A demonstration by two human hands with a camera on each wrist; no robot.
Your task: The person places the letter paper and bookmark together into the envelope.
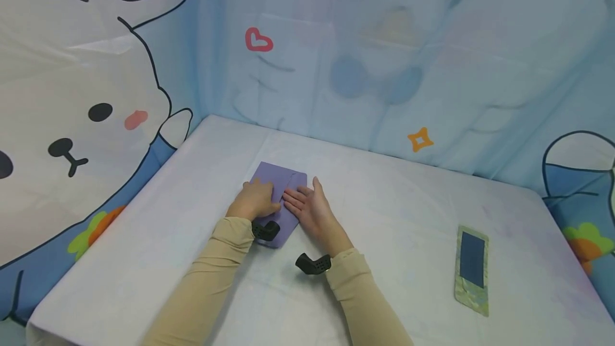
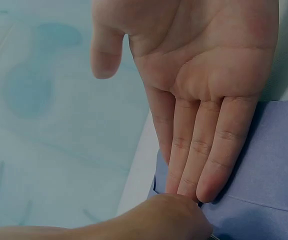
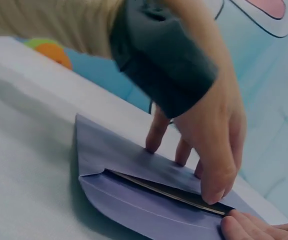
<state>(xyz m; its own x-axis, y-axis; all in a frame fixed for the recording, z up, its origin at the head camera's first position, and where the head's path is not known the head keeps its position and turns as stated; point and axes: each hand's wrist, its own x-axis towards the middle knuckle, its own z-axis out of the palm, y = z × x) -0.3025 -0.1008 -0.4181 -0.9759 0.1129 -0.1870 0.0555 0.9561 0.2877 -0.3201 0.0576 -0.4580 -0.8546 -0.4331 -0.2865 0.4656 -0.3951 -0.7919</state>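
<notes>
A purple paper envelope [image 1: 293, 222] lies on the white cloth in the head view. Its long slit gapes in the right wrist view, where a thin pale edge [image 3: 171, 192] shows inside. My left hand [image 1: 254, 200] holds the envelope from above, fingertips on its panel and thumb at the slit. Palm turned up, my right hand [image 1: 314, 211] reaches in from the right with straight fingers. In the left wrist view, this right hand [image 2: 204, 85] has its fingertips at the slit beside the left hand [image 2: 164, 217]; how far they enter is hidden.
A flat green-patterned piece with a dark blue panel [image 1: 472, 260] lies on the right of the table [image 1: 394, 239]. Printed curtains [image 1: 312, 95] rise along the back and left edges. Each wrist carries a black camera [image 1: 313, 264].
</notes>
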